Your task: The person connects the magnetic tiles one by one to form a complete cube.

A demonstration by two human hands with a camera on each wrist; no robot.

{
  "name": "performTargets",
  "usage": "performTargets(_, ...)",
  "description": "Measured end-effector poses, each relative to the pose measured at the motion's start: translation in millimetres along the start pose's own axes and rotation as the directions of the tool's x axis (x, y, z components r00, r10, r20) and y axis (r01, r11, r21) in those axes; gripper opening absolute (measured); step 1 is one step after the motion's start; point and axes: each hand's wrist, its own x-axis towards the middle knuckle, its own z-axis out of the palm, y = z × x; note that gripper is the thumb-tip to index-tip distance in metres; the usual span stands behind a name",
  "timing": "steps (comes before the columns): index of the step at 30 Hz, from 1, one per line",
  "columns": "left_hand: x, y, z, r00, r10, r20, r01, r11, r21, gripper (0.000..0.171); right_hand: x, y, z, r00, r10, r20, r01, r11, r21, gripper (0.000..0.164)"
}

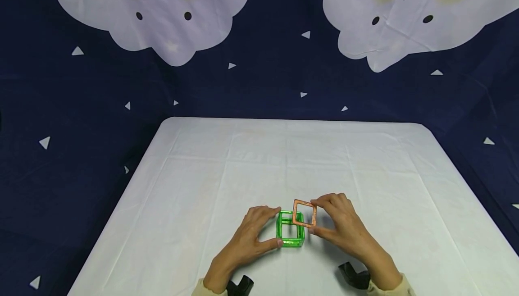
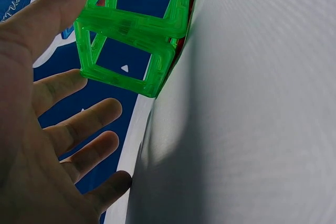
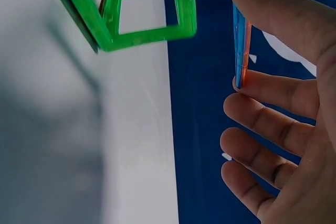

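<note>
A cube of green see-through square frames, like magnetic tiles, sits on the table with a red edge at its underside. My left hand holds its left side between thumb and forefinger, the other fingers spread loosely in the left wrist view. My right hand pinches a square tile frame by its right edge. That frame looks orange in the head view, and edge-on in the right wrist view it shows blue beside orange. It is held up tilted, overlapping the cube's upper right corner in the head view.
A white cloth covers the table, which has rounded far corners. Behind it hangs a dark blue curtain with white clouds and small triangles. Black wrist mounts sit under both forearms.
</note>
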Motion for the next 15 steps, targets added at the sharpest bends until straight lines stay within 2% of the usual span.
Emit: performTargets(15, 0.6, -0.8, 0.4, 0.999, -0.027, 0.023, 0.028, 0.999, -0.021, 0.070, 4, -12, 11, 0.997, 0.001, 0.078, -0.001, 1.000, 0.001, 0.061)
